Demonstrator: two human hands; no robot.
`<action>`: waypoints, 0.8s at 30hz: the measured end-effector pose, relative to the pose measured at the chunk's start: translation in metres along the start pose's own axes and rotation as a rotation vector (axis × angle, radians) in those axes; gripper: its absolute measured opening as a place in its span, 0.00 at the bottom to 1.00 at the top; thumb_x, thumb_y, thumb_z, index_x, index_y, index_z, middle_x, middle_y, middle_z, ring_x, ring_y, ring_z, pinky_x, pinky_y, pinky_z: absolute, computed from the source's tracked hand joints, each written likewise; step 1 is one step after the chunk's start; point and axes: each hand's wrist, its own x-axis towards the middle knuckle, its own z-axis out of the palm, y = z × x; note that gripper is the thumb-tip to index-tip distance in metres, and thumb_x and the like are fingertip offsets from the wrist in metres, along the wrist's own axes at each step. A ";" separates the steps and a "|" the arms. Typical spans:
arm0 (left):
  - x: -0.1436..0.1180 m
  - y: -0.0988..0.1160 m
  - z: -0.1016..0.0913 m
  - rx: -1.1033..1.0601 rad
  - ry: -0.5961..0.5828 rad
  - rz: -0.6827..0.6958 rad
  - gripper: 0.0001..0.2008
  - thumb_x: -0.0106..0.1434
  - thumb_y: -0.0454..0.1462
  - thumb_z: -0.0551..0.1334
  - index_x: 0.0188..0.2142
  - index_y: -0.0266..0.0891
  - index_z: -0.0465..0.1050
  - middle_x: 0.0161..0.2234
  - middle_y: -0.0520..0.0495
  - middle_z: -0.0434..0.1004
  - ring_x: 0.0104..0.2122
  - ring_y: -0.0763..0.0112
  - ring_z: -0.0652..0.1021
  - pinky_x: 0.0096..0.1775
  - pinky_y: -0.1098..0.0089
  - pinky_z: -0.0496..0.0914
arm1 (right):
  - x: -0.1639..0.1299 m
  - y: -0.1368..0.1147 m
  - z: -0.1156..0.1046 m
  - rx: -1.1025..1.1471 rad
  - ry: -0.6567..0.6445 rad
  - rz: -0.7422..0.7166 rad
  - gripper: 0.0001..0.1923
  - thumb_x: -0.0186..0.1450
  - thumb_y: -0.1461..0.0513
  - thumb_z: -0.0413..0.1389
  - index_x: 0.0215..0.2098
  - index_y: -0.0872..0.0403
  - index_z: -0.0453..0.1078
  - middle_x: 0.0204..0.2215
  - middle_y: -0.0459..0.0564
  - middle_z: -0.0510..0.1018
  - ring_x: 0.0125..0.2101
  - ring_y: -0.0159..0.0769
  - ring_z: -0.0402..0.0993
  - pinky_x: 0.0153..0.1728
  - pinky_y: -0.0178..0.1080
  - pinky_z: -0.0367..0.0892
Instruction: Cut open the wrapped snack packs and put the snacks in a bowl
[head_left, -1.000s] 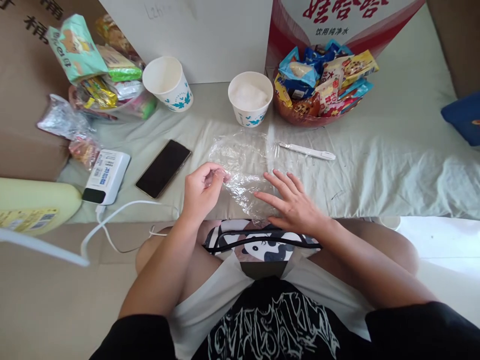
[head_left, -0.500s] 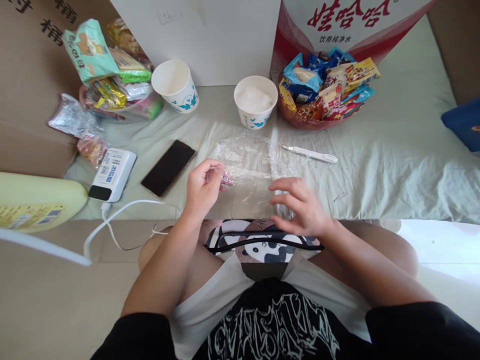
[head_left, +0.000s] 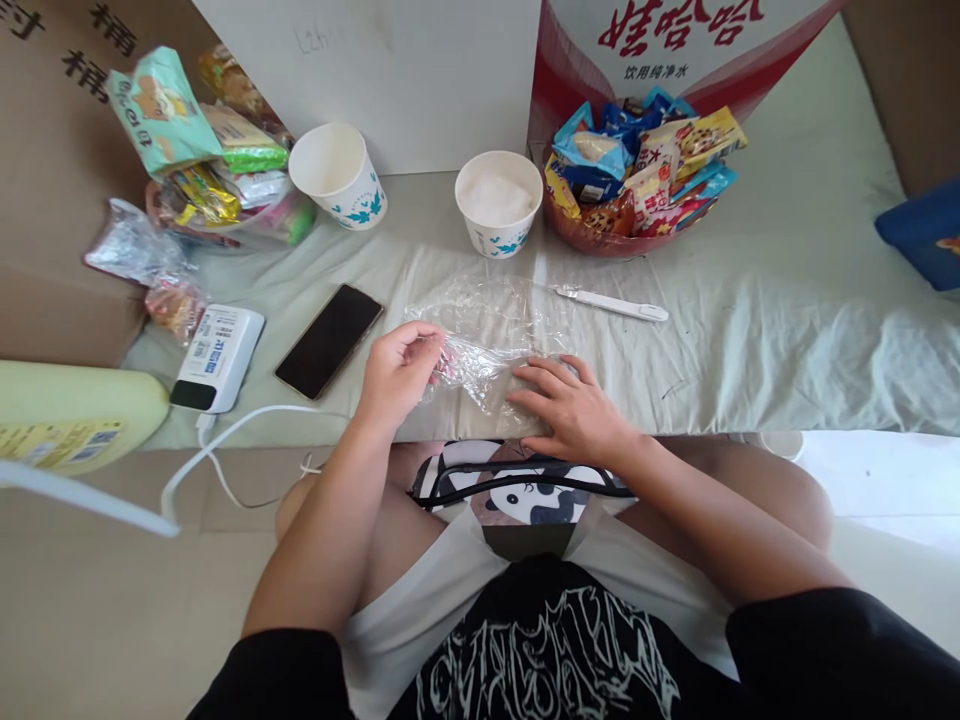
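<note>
Nearest the camera, a panda-print pouch [head_left: 525,490] rests on the person's lap, between the two forearms.

Just beyond it, at the near edge of the bed [head_left: 787,330], lies a sheet of clear plastic wrap [head_left: 495,320], crumpled and partly raised off the pale green bedsheet. The left hand [head_left: 401,372] is closed in a pinch: thumb and fingers grip the left edge of the wrap, where a small pink item shows at the fingertips; what that item is cannot be told. The right hand [head_left: 574,405] is open, palm down, with its fingers spread flat on the near right part of the wrap, pressing it against the bed.

Left of the left hand, a black phone [head_left: 328,338] lies face up, and further left a white power bank [head_left: 217,357] with a white cable [head_left: 225,445] running off the bed edge. Right of the wrap, a slim white pen-like tool [head_left: 611,303] lies apart from the right hand.

Behind the wrap stand two paper cups: an empty cup [head_left: 337,175], tilted, to the left, and a cup of white granules [head_left: 497,200], upright, directly behind the wrap. A red basket of wrapped snacks [head_left: 637,170] stands just beside the filled cup on its right. A second heap of snack packets [head_left: 202,150] lies at far left against a cardboard box [head_left: 45,220].
</note>
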 end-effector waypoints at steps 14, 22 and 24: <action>0.009 -0.008 -0.022 0.102 -0.122 0.124 0.09 0.60 0.40 0.65 0.26 0.39 0.76 0.19 0.51 0.76 0.19 0.74 0.76 0.21 0.76 0.68 | 0.001 -0.002 -0.025 0.531 0.425 0.091 0.06 0.72 0.60 0.55 0.35 0.50 0.70 0.45 0.53 0.83 0.45 0.41 0.81 0.47 0.46 0.74; 0.017 -0.017 -0.024 0.112 -0.375 0.115 0.15 0.62 0.48 0.68 0.29 0.38 0.80 0.47 0.37 0.86 0.37 0.63 0.85 0.37 0.65 0.81 | 0.008 0.022 -0.037 1.052 0.683 0.536 0.16 0.70 0.50 0.60 0.32 0.49 0.63 0.20 0.40 0.76 0.17 0.29 0.71 0.23 0.35 0.69; 0.024 -0.019 -0.021 0.143 -0.369 0.168 0.15 0.62 0.47 0.68 0.28 0.38 0.80 0.63 0.36 0.76 0.46 0.60 0.84 0.46 0.60 0.81 | 0.013 0.024 -0.038 1.095 0.664 0.585 0.17 0.68 0.49 0.62 0.32 0.48 0.62 0.15 0.36 0.71 0.12 0.27 0.63 0.16 0.33 0.63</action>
